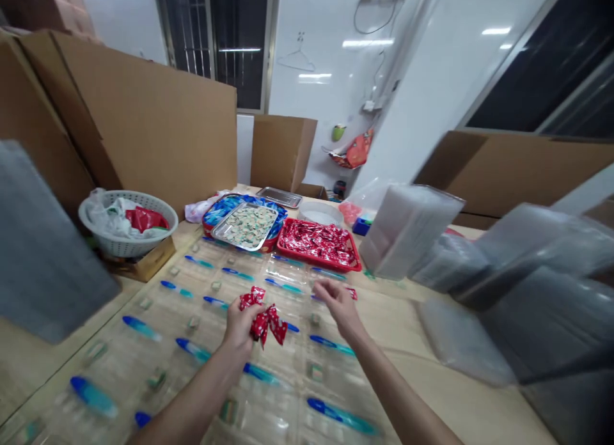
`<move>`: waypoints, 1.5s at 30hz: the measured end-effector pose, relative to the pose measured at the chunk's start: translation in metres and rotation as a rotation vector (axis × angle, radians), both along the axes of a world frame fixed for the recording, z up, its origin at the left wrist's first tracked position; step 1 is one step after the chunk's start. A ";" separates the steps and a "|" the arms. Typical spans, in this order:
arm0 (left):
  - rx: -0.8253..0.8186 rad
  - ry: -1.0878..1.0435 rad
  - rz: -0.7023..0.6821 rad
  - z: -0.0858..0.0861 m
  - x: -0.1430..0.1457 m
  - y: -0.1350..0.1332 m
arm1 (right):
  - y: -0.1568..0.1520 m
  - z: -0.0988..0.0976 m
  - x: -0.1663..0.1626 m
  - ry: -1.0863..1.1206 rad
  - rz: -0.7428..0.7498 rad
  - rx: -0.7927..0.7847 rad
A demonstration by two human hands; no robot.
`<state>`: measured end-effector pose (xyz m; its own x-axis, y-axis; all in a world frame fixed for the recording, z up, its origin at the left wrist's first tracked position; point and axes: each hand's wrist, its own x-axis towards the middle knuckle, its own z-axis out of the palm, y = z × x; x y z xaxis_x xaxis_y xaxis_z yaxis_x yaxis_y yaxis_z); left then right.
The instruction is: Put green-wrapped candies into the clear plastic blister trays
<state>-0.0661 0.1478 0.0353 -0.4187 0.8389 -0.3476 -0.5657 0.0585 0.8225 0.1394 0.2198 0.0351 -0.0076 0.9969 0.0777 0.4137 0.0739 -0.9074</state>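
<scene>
The left hand (238,325) has its fingers pinching a small bunch of glossy red plastic packets with white spots (260,325) above the pale wooden desk (432,394), while the right hand (342,309) has its fingers drawn together, though I cannot tell whether they grip the red packet (352,294) showing just beside them. The bunch looks light, soft and rather slippery, best pinched by a flat edge. Below lie clear plastic trays (259,410) with slim blue-and-teal pieces (341,417); beyond sits a red plastic basket (314,261) of similar packets.
</scene>
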 end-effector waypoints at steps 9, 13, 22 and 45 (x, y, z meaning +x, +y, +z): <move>0.018 0.034 0.054 -0.009 -0.004 0.004 | -0.079 0.024 -0.055 0.172 0.346 0.062; -0.022 0.011 0.041 -0.006 -0.018 0.000 | -0.037 0.003 -0.038 0.286 0.300 -0.080; -0.048 -0.155 -0.114 0.005 -0.033 -0.010 | 0.056 -0.009 -0.034 0.269 0.221 -0.043; -0.054 -0.247 -0.149 0.010 0.005 -0.031 | -0.063 0.019 -0.053 -0.108 0.408 0.266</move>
<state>-0.0610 0.1167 0.0456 -0.1891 0.8625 -0.4694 -0.7304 0.1959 0.6543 0.0863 0.1570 0.0540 -0.4152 0.8567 0.3060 0.3934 0.4723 -0.7888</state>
